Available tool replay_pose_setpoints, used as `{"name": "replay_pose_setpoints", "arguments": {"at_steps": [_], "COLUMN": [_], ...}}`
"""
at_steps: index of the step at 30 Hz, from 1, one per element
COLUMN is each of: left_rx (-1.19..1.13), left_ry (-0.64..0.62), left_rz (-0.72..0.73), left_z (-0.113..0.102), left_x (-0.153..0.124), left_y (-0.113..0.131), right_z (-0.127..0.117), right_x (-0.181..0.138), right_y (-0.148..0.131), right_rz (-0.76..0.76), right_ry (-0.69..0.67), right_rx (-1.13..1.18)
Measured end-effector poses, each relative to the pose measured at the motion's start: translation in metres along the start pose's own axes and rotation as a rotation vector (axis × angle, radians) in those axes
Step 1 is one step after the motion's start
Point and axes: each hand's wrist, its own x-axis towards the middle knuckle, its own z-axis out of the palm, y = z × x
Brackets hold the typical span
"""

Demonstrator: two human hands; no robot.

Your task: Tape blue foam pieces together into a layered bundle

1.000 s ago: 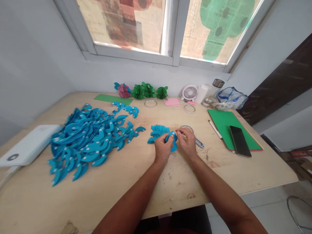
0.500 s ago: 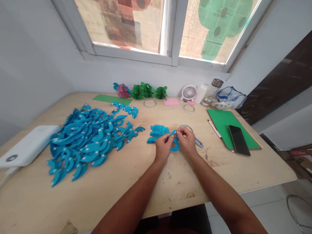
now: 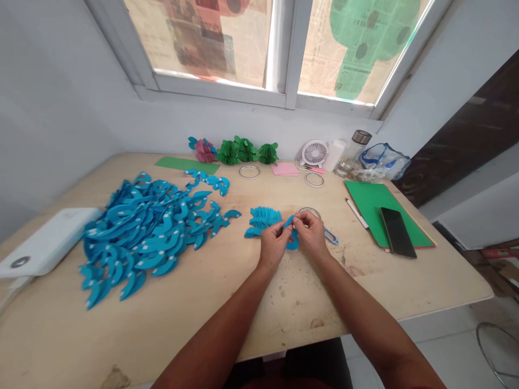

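Between my two hands is a small curved blue paper piece (image 3: 289,221). My left hand (image 3: 273,246) pinches its near left side with thumb and fingers. Closed on its right end is my right hand (image 3: 310,235). More blue paper (image 3: 292,243) shows below the fingertips, partly hidden by the hands. Just left of my left hand lies a pleated stack of blue paper pieces (image 3: 264,219). A big heap of blue paper arcs (image 3: 150,227) with small white squares spreads over the table's left side. A blue-grey utility knife (image 3: 331,236) lies beyond my right hand.
Tape rings (image 3: 248,172) lie on the wooden table (image 3: 227,324). Finished green paper shapes (image 3: 245,149), a small fan (image 3: 315,154) and a glass bottle (image 3: 353,154) line the wall. At right are green sheets (image 3: 373,216), a phone (image 3: 397,232) and a pen (image 3: 357,214); a white device (image 3: 48,240) is left.
The blue piece between my fingertips has tilted more upright, and its white square no longer shows. My left hand has shifted slightly to the right.
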Motion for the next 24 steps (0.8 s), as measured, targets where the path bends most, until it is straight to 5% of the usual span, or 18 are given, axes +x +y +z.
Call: {"name": "replay_pose_setpoints", "arguments": {"at_steps": [7,12,16,19,24], "left_rx": [0.025,-0.006,-0.056,-0.079,-0.089], "left_ry": [-0.110,-0.048,0.029,0.051,0.057], "left_rz": [0.002,-0.048,-0.073,-0.092,-0.100], "left_z": [0.000,0.000,0.000,0.000,0.000], "left_x": [-0.001,-0.003,-0.003,-0.003,-0.002], "left_y": [-0.001,0.001,0.003,0.003,0.002], "right_z": [-0.004,-0.024,-0.053,-0.068,-0.070], "right_x": [0.005,0.016,0.030,0.036,0.037], "right_y": [0.001,0.002,0.008,0.015,0.025], "right_rz": [0.035,-0.062,-0.051,-0.014,0.013], "right_ry": [0.045,0.069,0.244,0.199,0.022], "right_rx": [0.113,0.015,-0.263,-0.589,-0.800]}}
